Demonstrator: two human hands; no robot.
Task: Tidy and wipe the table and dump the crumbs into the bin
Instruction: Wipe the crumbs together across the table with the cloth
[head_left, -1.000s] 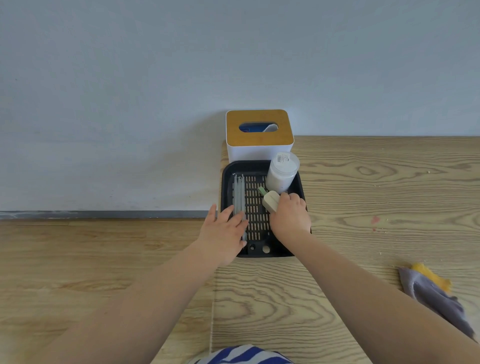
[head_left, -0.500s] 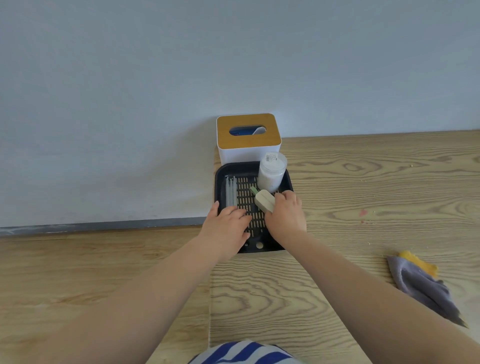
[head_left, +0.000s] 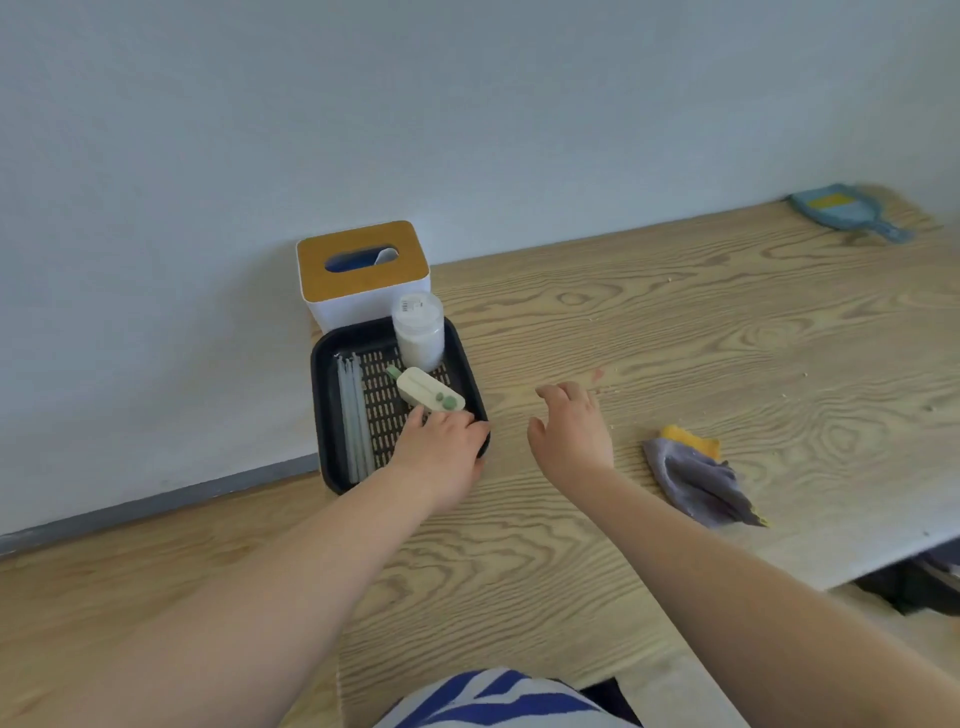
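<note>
Pale oak-grain wood ran the length of the table (head_left: 519, 571) where a person in a blue-striped top leaned in with two bare hands. The right hand (head_left: 571, 439) hung open and empty above the board, fingers loosely spread, near the one crumpled grey-and-yellow cloth (head_left: 696, 475). The left hand (head_left: 444, 449) lay flat on the near corner of the one black slatted tray (head_left: 324, 415); whether its fingers curled under the rim could not be told. In the tray lay one cream gadget with green buttons (head_left: 428, 392), a few pale sticks (head_left: 353, 415) too blurred to count, and one clear lidded jar (head_left: 418, 330) standing upright. One wood-topped tissue box (head_left: 363, 275) stood just behind. Crumbs (head_left: 613, 387), too small to count, dotted the boards. One blue dustpan (head_left: 852, 210) lay at the far end. A hurried shove of the tray risked toppling the jar; a sweeping wipe risked sending crumbs off the right edge.
</note>
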